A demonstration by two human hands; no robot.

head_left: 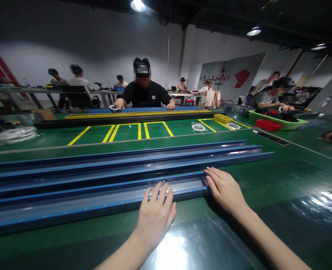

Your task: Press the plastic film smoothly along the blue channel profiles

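Observation:
A long blue channel-shaped strip [78, 200] lies across the green table, running out past the left edge. My left hand [155, 212] rests on its near rim, fingers stretched and slightly apart. At the strip's right end is my right hand [226, 189], its fingers extended over the end and the thumb beside them. Neither hand wraps around the strip. Just behind, more blue strips [143, 165] lie side by side, roughly parallel to it and reaching farther right.
Yellow tape lines [139, 131] mark the table beyond. A black strip [121, 122] lies across the far side, where a person in black [145, 93] works. Coiled material [17, 134] sits left; a yellow tray [222, 119], red tray [268, 125] and green basket [291, 123] stand right.

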